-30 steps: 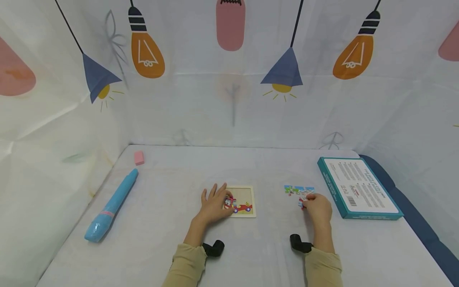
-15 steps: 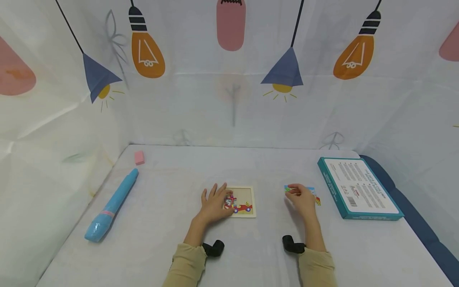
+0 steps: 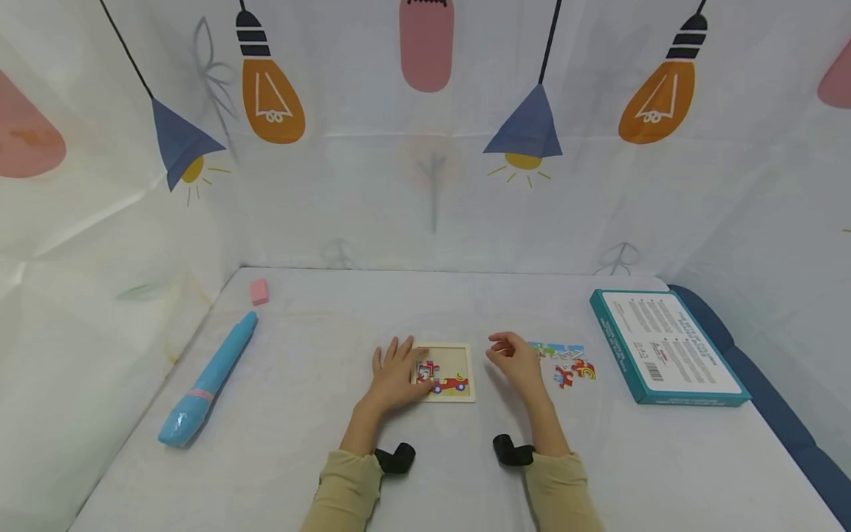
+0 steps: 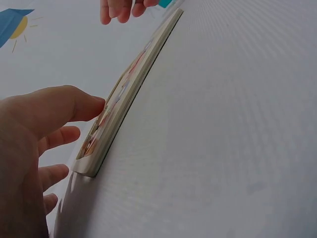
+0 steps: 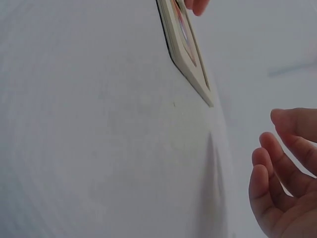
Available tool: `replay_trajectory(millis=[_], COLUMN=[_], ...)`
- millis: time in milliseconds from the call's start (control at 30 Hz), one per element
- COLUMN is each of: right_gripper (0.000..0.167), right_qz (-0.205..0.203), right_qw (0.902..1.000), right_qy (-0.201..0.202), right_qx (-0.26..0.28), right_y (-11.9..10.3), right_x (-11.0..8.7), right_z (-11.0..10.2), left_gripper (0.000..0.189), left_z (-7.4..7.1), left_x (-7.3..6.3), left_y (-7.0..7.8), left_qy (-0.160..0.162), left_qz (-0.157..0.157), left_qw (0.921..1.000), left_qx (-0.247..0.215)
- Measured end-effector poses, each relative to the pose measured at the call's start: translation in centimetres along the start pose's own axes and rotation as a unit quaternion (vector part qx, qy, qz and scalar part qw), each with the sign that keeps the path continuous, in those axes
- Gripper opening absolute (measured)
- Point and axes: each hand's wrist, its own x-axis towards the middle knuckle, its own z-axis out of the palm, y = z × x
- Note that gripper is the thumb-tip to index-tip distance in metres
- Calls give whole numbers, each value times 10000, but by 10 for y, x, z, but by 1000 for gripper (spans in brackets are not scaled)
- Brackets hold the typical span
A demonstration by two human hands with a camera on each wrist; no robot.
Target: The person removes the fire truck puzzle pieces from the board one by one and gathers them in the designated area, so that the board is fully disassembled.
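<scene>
My left hand (image 3: 395,378) lies along the left side of a shallow wooden jigsaw tray (image 3: 471,373), fingers spread and thumb touching its near part. Inside the tray sit fitted pieces (image 3: 452,385) picturing a red vehicle; bare tan backing shows above them, and the hand covers the left side. The left wrist view has the thumb (image 4: 89,106) at the tray's edge. Raised to the right of the tray is my right hand (image 3: 521,366), its fingers loosely bent with nothing between them in the right wrist view. Loose jigsaw pieces (image 3: 583,369) lie just right of it.
A teal box (image 3: 671,351) with a white printed face lies at the right. On the left are a blue pen-shaped object (image 3: 209,380) and a small pink block (image 3: 259,291). A white patterned curtain (image 3: 372,199) hangs behind the white table (image 3: 299,443).
My right hand has moved left from over the loose jigsaw pieces toward the tray, uncovering them. My left hand stays by the tray, its fingers a little straighter.
</scene>
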Motion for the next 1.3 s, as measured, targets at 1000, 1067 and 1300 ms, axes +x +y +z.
replay_trajectory(millis=[1000, 1067, 1300], right_gripper=[32, 27, 20], right_qz=[-1534, -1509, -1481], right_qw=[9474, 9492, 9553], right_qy=[-1418, -1471, -1613], right_qx=[-2424, -2337, -1985], right_y=[-44, -45, -44], right_x=[-8, -9, -9], right_z=[70, 72, 75], left_gripper=[74, 74, 74], left_z=[-5, -4, -6], left_x=[-3, -3, -2], left_y=[-10, -11, -12], left_qy=[-61, -81, -63], left_qz=[-263, -263, -257], left_qw=[9994, 9994, 9995], left_qx=[202, 216, 189])
